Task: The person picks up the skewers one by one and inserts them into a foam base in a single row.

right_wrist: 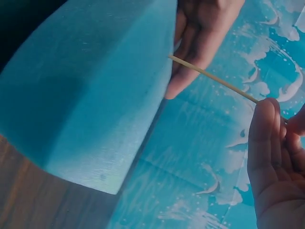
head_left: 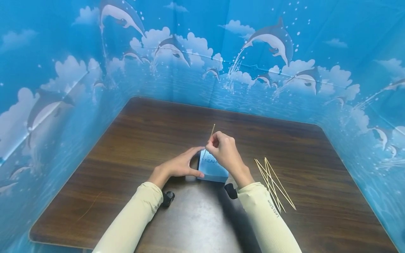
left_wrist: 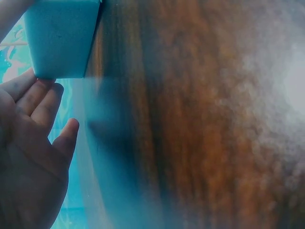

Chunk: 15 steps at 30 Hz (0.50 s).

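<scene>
A pale blue foam block [head_left: 214,172] lies on the table in the head view, with rows of small dark marks across its top. My left hand [head_left: 181,164] holds it at the left side, thumb at the near corner and fingers at the far one. Above the block, my right hand [head_left: 225,147] pinches a thin bamboo skewer [head_left: 213,130] between thumb and fingers. In the right wrist view the skewer [right_wrist: 214,80] slants from the fingertips to the block's [right_wrist: 109,95] edge. The left wrist view has the block [left_wrist: 62,43] at the top, against the fingertips.
Several loose bamboo skewers [head_left: 271,181] lie crossed on the brown wooden table [head_left: 152,126], right of the block. Black wrist camera parts [head_left: 168,198] show beneath the sleeves. A blue dolphin-print curtain [head_left: 196,77] surrounds the table's back and sides.
</scene>
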Available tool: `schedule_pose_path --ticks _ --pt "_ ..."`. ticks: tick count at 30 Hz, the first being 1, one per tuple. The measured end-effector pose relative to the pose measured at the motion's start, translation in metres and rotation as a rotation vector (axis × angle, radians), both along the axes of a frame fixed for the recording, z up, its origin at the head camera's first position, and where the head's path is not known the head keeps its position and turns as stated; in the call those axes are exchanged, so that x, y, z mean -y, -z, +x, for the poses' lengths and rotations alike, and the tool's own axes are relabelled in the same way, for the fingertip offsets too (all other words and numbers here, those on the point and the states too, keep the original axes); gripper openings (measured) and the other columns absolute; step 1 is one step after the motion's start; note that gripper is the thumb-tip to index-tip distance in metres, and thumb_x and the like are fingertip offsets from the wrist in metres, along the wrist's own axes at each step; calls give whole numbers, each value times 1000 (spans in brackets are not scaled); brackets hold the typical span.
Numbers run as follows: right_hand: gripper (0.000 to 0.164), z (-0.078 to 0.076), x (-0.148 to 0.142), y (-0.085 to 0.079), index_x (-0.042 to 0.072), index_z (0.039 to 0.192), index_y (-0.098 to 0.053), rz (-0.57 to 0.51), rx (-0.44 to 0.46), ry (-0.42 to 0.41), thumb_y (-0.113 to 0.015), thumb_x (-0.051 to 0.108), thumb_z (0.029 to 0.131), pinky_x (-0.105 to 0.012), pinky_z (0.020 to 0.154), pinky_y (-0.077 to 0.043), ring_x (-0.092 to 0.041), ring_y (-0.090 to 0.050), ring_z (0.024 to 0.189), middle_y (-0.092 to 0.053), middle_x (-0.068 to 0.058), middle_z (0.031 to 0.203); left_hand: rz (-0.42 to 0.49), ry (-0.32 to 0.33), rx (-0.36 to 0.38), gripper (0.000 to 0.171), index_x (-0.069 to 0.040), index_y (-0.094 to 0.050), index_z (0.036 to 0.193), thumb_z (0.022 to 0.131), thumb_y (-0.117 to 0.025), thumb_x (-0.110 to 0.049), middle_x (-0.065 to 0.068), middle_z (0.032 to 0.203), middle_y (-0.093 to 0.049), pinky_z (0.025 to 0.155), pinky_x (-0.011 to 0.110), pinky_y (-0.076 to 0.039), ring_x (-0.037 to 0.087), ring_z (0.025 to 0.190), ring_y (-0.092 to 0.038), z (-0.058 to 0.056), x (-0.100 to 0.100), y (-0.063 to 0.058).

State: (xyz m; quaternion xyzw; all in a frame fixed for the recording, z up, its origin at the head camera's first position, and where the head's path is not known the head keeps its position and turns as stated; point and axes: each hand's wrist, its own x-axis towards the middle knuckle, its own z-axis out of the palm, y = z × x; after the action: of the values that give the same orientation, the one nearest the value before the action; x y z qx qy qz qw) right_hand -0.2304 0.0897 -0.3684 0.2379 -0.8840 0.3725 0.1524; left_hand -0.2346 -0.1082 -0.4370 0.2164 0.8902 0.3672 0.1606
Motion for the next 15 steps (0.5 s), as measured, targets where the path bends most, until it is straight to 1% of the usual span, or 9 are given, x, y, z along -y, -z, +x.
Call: schedule_pose_path --ticks 3,7,10,15 --pt "1 -2 -1 2 2 85 -62 3 1 -6 -62 3 85 -22 58 -49 -13 -54 64 -60 -4 76 8 2 -1 105 -28 -22 157 75 -82 -54 1 163 -22 118 53 -25 22 149 -22 -1 0 -1" --pt "4 -1 -2 3 0 87 -64 -5 10 -8 -62 3 86 -23 60 -51 -14 -56 66 -61 -4 78 19 9 -3 104 -27 -23 157 76 -82 -53 1 163 -22 118 54 -25 22 149 -22 -2 -1 -1" --pt "4 0 -3 3 2 88 -66 -22 27 -14 -63 3 88 -24 62 -53 -16 -58 67 -63 -4 78 20 11 -2 105 -27 -22 158 76 -82 -53 1 163 -22 118 54 -26 23 149 -22 0 -1 0" --pt "4 2 -7 3 5 91 -69 -26 34 4 -67 9 90 -27 66 -55 -15 -61 71 -66 -3 81 34 16 -1 105 -26 -22 158 76 -81 -53 4 163 -22 117 56 -25 26 150 -21 1 -1 1"
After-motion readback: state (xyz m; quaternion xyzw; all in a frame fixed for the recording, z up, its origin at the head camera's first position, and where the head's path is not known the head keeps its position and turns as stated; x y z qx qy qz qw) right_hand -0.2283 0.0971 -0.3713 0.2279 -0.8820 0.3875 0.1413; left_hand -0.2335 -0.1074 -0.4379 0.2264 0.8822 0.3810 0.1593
